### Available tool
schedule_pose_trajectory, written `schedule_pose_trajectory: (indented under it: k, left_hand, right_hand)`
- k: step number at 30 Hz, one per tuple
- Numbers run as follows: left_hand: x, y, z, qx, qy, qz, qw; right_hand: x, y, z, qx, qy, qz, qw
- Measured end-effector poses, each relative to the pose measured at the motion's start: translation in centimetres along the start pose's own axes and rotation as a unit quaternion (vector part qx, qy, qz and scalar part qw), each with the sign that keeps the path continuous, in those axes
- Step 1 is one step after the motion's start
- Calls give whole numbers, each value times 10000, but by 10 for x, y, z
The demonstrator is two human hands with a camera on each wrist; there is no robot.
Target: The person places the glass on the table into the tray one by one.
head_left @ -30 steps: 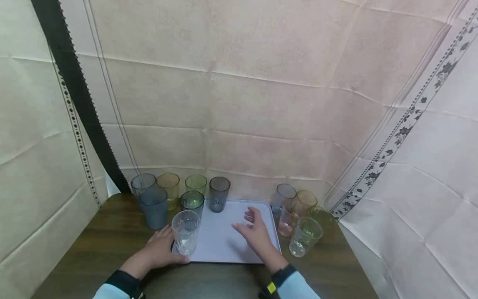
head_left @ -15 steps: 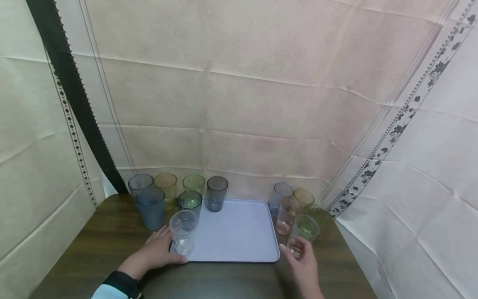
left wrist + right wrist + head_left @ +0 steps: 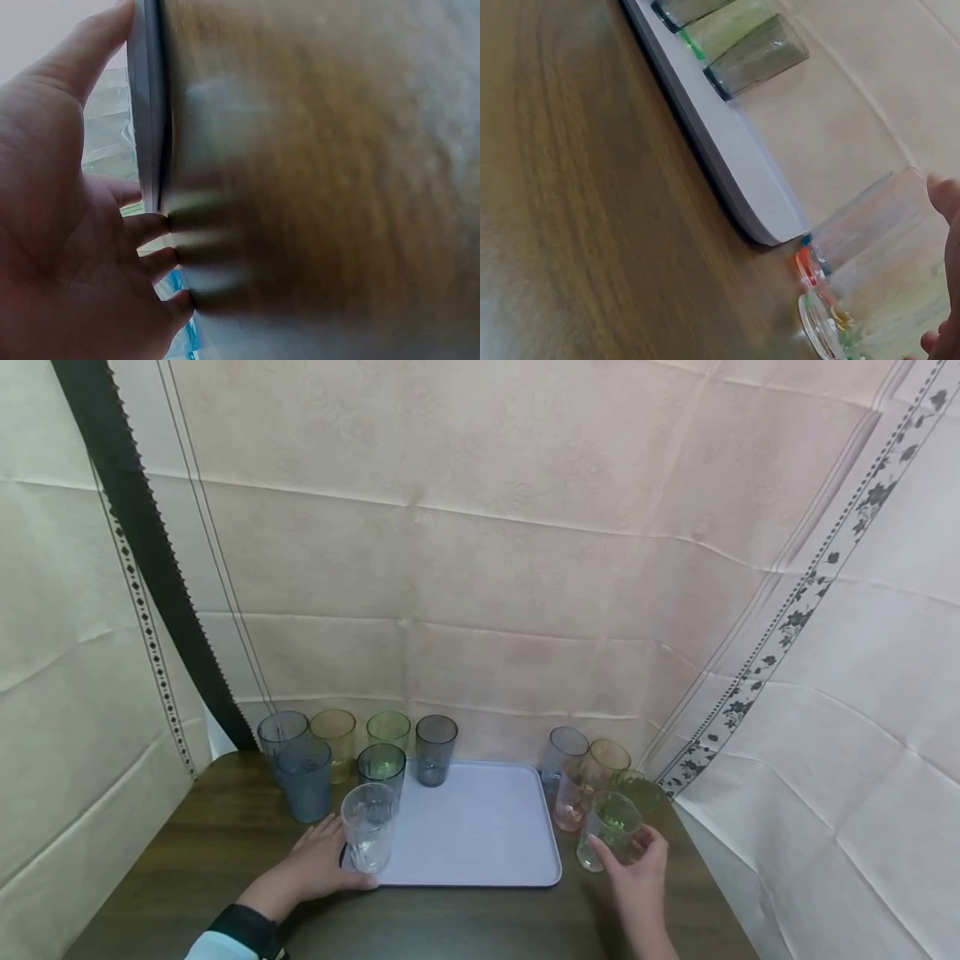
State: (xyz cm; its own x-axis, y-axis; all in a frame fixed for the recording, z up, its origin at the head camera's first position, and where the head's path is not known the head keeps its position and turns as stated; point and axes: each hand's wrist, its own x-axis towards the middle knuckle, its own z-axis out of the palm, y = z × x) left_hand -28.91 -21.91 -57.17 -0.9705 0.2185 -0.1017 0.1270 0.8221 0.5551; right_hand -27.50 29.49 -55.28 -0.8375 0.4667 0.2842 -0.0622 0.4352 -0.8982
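Observation:
My left hand [image 3: 318,860] rests with fingers spread on the left front corner of a white tray [image 3: 480,835], its thumb along the front edge. In the left wrist view, the fingers of my left hand [image 3: 75,217] touch the dark underside edge of the tray [image 3: 150,97]. Just right of that hand, a clear glass [image 3: 367,839] stands on the tray. My right hand [image 3: 637,877] is around the near right side of another clear glass [image 3: 592,852], thumb and fingers parted. In the right wrist view, a thumb [image 3: 946,199] shows beside this glass [image 3: 817,330]; contact is unclear.
Grey [image 3: 437,760], dark-rimmed [image 3: 384,762] and green [image 3: 390,727] glasses stand around the tray's left end. Yellow [image 3: 333,727] and blue [image 3: 306,785] ones are further left. Pink [image 3: 570,806], blue [image 3: 564,752], amber [image 3: 611,756] and green [image 3: 647,793] glasses cluster at right. Cloth [image 3: 480,568] hangs behind.
My right hand has moved from above the tray to the clear glass on the right, then shifted rightward around it. My left hand keeps its place at the tray corner.

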Motion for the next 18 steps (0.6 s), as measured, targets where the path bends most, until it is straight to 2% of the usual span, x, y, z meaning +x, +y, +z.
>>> schedule_pose_trajectory:
  k: [4, 12, 18]
  left_hand:
    - [0, -1, 1, 15, 5, 16, 10000]
    - [2, -3, 2, 39, -40, -1, 10000]
    - [1, -2, 0, 5, -39, 2, 10000]
  right_hand:
    - [5, 1, 11, 259, -57, 46, 9996]
    - [5, 5, 24, 178, 356, -70, 9992]
    - [4, 6, 26, 262, 500, -217, 9982]
